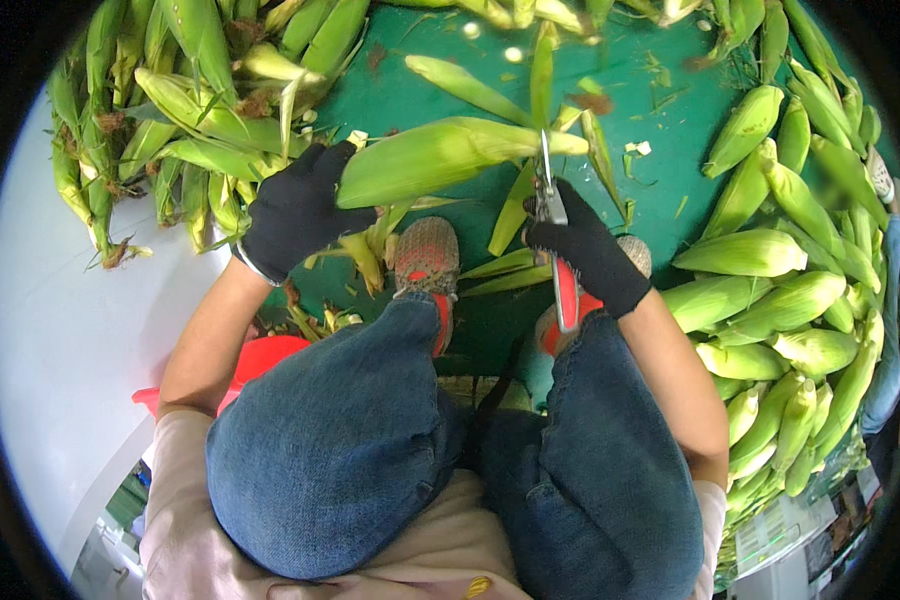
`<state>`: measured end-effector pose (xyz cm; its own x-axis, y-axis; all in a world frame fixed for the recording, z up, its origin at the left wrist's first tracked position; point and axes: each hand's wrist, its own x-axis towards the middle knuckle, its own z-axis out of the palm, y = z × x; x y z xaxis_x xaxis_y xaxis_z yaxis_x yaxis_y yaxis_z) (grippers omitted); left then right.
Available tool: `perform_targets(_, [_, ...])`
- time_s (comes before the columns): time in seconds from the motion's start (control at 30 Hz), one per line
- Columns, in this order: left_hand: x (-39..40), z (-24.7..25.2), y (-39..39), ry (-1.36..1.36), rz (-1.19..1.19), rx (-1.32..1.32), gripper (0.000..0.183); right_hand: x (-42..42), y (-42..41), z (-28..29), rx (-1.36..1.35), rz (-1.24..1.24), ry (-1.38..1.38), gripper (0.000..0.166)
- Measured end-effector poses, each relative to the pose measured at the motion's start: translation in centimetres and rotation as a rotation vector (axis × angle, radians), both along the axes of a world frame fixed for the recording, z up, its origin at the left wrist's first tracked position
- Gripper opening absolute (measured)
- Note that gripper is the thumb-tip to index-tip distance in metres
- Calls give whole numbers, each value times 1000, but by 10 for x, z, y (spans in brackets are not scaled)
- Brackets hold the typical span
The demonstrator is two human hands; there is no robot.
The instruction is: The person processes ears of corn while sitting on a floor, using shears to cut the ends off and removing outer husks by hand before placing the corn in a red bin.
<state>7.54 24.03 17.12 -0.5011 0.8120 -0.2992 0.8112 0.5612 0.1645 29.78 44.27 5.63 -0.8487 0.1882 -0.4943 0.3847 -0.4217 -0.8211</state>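
Note:
In a black glove, my left hand (304, 206) holds the wide end of an ear of corn in its green husk (427, 157). The ear lies nearly level, its stalk end pointing right. My right hand (589, 244), also gloved in black, grips pruning shears (559, 247) with red and grey handles. Their blades point up and meet the ear near its stalk end; whether they have cut into it cannot be told. Loose husk leaves (471, 88) lie behind and below the ear.
Unhusked corn (195, 120) is heaped at the left, and more ears (780, 300) are piled at the right. Cut stalk pieces (513, 55) and husk scraps dot the green floor (435, 34). A red plastic container (266, 356) stands beside my left leg. Part of another person (886, 322) shows at the far right.

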Motion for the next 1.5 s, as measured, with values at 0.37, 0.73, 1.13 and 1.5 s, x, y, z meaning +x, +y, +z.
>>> perform_targets(0.37, [-13,-5,-32,-245,149,44,84,-10,-7,23,-237,-150,-111,30])
perform_targets(0.73, [-13,4,-43,-302,236,70,66,-27,-13,26,605,269,81,62])
perform_targets(1.13, [-28,12,-35,-239,-57,89,64,-24,2,50,-409,-129,-31,32])
perform_targets(1.5, [-30,24,-2,95,-501,426,68,-30,26,49,-385,169,135,53])
